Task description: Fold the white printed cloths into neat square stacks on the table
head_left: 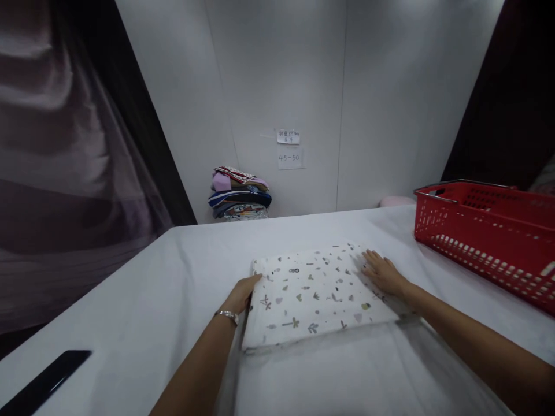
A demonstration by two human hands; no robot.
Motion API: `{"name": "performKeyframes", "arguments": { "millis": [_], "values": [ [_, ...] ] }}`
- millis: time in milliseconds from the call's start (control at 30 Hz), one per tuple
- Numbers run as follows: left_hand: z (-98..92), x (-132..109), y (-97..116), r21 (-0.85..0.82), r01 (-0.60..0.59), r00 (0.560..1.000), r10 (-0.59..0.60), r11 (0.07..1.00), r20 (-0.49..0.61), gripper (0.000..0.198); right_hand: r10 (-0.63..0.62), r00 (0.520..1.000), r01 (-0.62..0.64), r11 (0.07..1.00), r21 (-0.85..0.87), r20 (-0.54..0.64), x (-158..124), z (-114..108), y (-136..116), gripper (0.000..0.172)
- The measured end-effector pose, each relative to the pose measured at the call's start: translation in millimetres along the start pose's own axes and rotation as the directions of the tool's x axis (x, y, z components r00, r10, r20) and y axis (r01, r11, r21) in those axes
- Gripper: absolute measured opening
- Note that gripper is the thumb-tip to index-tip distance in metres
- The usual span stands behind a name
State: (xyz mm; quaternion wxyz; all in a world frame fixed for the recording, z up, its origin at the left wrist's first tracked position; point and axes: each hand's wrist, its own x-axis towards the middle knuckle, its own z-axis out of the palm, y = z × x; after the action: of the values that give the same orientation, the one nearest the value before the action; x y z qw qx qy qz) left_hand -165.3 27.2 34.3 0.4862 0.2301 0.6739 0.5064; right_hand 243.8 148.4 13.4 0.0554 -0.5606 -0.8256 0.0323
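A white cloth (312, 294), printed with small grey and olive plant-like figures, lies folded into a flat rectangle in front of me. My left hand (243, 293), with a bracelet at its wrist, is at the cloth's left edge. Its thumb rests on top and the other fingers are mostly hidden along the side, closed on the edge. At the opposite side my right hand (384, 274) lies flat with fingers stretched out over the cloth's right edge. Plain white fabric (329, 375) extends from the printed part toward me; I cannot tell whether it belongs to the same piece.
A red plastic basket (489, 231) with a metal handle stands at the right of the white-covered table (143, 300). A stack of folded fabrics (240, 195) is beyond the far edge, by the wall with paper notes (290, 157). A dark flat object (47, 381) lies at the near left.
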Motion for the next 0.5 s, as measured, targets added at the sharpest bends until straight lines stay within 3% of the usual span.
{"name": "performKeyframes", "arguments": {
  "millis": [233,500],
  "values": [
    [-11.2,21,-16,0.174,-0.083,0.992,0.097,0.981,-0.075,0.032,0.084,0.992,-0.083,0.996,-0.008,0.095,16,20,17,0.064],
    [-12.7,22,-16,0.254,-0.072,0.993,0.094,0.965,-0.076,0.033,0.09,0.994,-0.087,0.995,-0.051,0.059,52,11,8,0.068]
  ]
}}
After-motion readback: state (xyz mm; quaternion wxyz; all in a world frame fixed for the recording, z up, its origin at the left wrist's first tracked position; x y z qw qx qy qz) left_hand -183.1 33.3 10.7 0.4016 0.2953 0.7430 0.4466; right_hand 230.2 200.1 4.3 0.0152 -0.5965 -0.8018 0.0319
